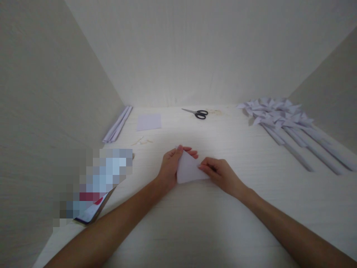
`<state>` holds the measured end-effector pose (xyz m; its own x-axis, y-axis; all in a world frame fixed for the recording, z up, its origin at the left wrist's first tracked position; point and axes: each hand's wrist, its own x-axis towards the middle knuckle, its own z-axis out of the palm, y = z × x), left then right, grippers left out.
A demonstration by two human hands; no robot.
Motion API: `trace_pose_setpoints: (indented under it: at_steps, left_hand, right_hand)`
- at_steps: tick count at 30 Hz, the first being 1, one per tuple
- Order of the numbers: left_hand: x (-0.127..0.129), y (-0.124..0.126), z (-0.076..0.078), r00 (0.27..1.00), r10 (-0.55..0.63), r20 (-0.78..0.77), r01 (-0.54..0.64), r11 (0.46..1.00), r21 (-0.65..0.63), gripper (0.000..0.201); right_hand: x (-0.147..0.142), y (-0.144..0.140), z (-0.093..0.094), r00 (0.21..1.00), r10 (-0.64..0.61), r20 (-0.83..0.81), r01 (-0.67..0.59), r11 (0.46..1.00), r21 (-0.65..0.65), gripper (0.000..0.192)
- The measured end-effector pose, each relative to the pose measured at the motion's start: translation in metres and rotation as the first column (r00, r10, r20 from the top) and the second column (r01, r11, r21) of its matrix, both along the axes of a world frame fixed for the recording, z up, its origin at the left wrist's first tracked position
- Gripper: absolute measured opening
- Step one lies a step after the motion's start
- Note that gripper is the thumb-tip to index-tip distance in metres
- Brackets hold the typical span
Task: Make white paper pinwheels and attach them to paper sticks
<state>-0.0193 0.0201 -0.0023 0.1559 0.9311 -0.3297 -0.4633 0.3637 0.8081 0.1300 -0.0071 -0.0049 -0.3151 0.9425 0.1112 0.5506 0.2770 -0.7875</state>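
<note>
Hands [195,169] press folded paper triangle [189,169] flat on table [195,223].

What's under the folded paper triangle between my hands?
The folded paper triangle lies flat on the white table; only tabletop shows around it. Anything beneath is covered.

A folded paper [189,170] lies on the surface [195,223], between the left hand [170,167] and the right hand [221,174]. Behind it lie scissors [197,112]; a paper square [149,122] and paper strips [117,124] lie behind-left, paper pinwheels [281,119] far right, a packet [92,212] near left.
</note>
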Motion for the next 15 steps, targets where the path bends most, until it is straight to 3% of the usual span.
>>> trace_pose_setpoints:
  at_steps: [4,9,12,15]
  left_hand:
    - [-0.006,0.009,-0.004,0.985,0.155,-0.074,-0.144,0.98,0.139,0.023]
    - [-0.012,0.014,-0.011,0.939,0.254,-0.232,-0.189,0.944,0.269,0.024]
    - [-0.014,0.012,-0.011,0.932,0.218,-0.291,-0.131,0.948,0.291,0.023]
    - [-0.012,0.007,-0.009,0.946,0.082,-0.312,0.011,0.958,0.286,0.029]
  right_hand:
    - [0.005,0.004,-0.002,0.981,-0.04,-0.191,0.011,0.989,-0.147,0.023]
    - [0.01,0.01,-0.005,0.819,-0.347,-0.457,0.201,0.919,-0.339,0.03]
    - [0.013,0.014,-0.005,0.659,-0.452,-0.601,0.294,0.89,-0.348,0.033]
    - [0.015,0.017,-0.003,0.502,-0.485,-0.716,0.341,0.872,-0.351,0.036]
